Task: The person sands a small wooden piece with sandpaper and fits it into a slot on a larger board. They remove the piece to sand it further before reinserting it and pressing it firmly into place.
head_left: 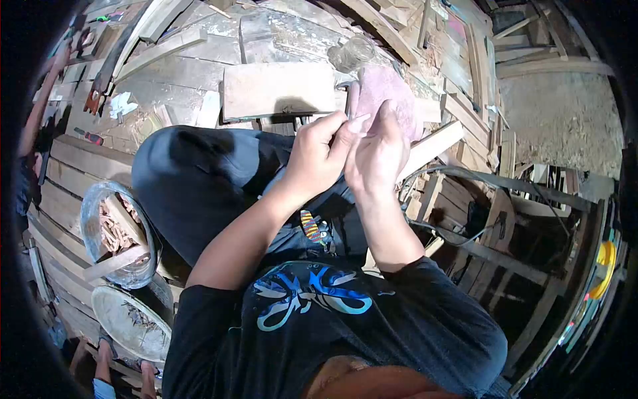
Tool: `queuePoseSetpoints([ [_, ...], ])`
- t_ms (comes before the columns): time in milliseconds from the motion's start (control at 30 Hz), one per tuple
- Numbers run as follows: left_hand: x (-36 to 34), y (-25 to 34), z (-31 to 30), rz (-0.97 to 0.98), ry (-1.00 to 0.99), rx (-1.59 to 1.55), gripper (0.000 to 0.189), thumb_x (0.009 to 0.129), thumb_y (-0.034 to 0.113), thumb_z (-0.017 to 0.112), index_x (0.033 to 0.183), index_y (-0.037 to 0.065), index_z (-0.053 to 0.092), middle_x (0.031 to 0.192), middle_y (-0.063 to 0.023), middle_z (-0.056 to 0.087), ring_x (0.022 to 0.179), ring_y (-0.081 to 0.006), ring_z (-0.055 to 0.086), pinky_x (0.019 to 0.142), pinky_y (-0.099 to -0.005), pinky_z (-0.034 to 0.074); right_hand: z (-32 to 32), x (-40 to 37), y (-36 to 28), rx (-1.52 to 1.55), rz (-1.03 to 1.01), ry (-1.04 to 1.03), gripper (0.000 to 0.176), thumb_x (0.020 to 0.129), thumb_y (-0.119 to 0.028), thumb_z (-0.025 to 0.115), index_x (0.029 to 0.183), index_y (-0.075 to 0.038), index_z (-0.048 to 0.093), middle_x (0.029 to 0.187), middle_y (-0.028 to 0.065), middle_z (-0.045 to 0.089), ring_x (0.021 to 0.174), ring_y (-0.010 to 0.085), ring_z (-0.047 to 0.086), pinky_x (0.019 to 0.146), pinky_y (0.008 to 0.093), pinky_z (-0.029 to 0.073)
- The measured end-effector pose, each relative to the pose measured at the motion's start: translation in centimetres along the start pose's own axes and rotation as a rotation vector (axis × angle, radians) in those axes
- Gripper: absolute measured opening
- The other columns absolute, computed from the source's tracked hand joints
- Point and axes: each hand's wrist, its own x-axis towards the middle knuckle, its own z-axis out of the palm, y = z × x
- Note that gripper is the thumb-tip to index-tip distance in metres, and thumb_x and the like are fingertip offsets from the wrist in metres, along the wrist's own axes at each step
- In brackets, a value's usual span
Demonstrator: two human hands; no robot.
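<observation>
My left hand [318, 154] is closed, thumb and fingers pinching a small pale piece [359, 123] that I cannot identify. Close beside it, my right hand [379, 149] is turned palm inward with its thumb and fingers bent up around the other side of that piece; whether it grips anything is hard to make out. A pinkish cloth-like thing [397, 100] lies just beyond my right hand. Behind my left hand rests a flat, light wooden block [278, 89]. A glass jar [359, 53] stands past the block, near the pink thing.
Two buckets stand at the left, one [154, 249] holding wood pieces, the other [109, 306] with scraps. A saw [100, 93] and a screwdriver [90, 136] lie upper left. Boards and cables lie right. Another person's feet [105, 352] show lower left.
</observation>
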Motion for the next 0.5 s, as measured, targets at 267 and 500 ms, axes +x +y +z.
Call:
queuePoseSetpoints([
  [267, 0.1, 0.2, -0.5, 0.007, -0.027, 0.088, 0.028, 0.1, 0.022, 0.057, 0.088, -0.003, 0.059, 0.068, -0.0176, 0.056, 0.06, -0.0163, 0.052, 0.058, -0.0332, 0.044, 0.3, 0.4, 0.1, -0.058, -0.068, -0.027, 0.038, 0.105, -0.015, 0.04, 0.137, 0.006, 0.04, 0.131, 0.0235, 0.055, 0.125, 0.0346, 0.055, 0.113, 0.0471, 0.041],
  [500, 0.2, 0.5, -0.1, 0.032, 0.035, 0.01, 0.031, 0.098, 0.026, 0.059, 0.082, -0.001, 0.057, 0.069, -0.0214, 0.057, 0.064, -0.0355, 0.061, 0.057, -0.0393, 0.045, -0.1, 0.5, 0.0, -0.029, -0.014, -0.015, 0.039, 0.105, -0.014, 0.038, 0.137, 0.009, 0.038, 0.133, 0.028, 0.052, 0.126, 0.0346, 0.054, 0.114, 0.0459, 0.041],
])
